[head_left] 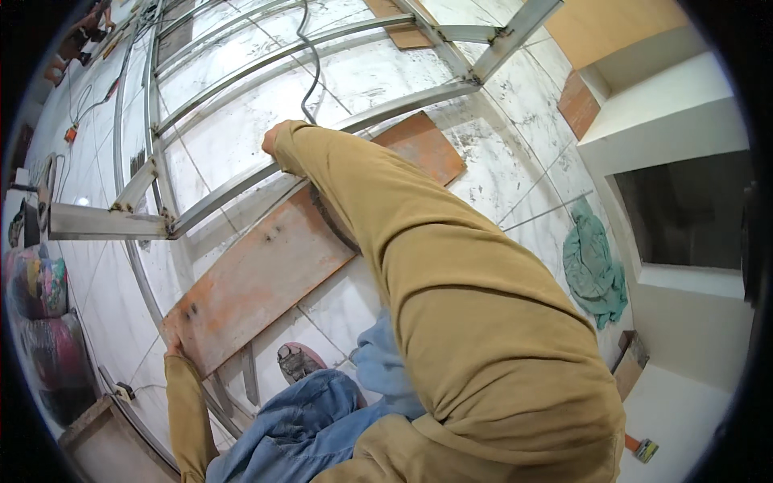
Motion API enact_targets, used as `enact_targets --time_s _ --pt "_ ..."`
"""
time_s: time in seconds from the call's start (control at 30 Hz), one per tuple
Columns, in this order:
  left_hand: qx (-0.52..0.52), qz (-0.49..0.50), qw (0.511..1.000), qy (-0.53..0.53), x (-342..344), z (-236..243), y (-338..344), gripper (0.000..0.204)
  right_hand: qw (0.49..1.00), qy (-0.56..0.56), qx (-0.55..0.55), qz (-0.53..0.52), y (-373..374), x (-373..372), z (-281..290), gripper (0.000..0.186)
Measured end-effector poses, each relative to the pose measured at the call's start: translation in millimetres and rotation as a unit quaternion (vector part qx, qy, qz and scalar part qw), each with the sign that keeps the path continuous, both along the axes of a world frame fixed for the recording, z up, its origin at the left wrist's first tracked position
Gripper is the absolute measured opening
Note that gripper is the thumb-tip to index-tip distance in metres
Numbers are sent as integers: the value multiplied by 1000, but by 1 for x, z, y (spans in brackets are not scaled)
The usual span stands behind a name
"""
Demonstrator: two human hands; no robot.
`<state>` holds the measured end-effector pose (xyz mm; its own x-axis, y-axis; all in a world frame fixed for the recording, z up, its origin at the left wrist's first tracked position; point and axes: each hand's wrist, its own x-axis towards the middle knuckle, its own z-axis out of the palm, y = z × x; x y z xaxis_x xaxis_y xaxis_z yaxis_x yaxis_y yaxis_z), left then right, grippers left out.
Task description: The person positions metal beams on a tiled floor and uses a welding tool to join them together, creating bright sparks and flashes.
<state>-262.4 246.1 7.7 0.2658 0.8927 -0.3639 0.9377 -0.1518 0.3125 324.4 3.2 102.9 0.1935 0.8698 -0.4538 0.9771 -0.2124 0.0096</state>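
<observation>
Reddish-grey board (258,282), streaked with orange, is at the person's front, on the near side of a welded metal frame (229,197); whether it lies fully flat cannot be told. The left hand (175,348) meets its near left corner, seemingly to steady it, though the fingers are too hidden to confirm a grip. The right hand (278,138) reaches to the frame's near rail, perhaps as a brace for the leaning body; whether it is closed around the metal cannot be told. A dark curved piece (332,221), partly covered by the sleeve, crosses the board's right part. Beyond the right arm, a second reddish board (423,149) lies beside the rail, and a dark cable (312,60) runs over the frame. Below spreads a pale veined tile floor (527,173), smudged with dark dirt. A green cloth (594,262) lies crumpled at right, near a white built-in unit (668,133) with a dark opening. Wrapped bundles (50,346) stand at left; at upper left, a co-worker (84,32) is partly visible.
</observation>
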Motion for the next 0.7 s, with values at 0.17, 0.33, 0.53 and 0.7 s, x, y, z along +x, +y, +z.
enact_targets --time_s 0.17,0.33,0.53,0.7 --pt "-29 -29 996 -85 37 -8 17 46 999 1 38 -34 -8 3 -2 26" --pt "-56 -67 974 -208 104 -15 45 46 998 -5 0 -61 0 -1 15 29" --pt "-62 -26 976 -207 154 -61 61 49 999 -10 -12 -46 -18 8 16 28" --pt "52 9 993 110 124 -80 38 73 999 -19 -21 -33 12 -7 -7 29"
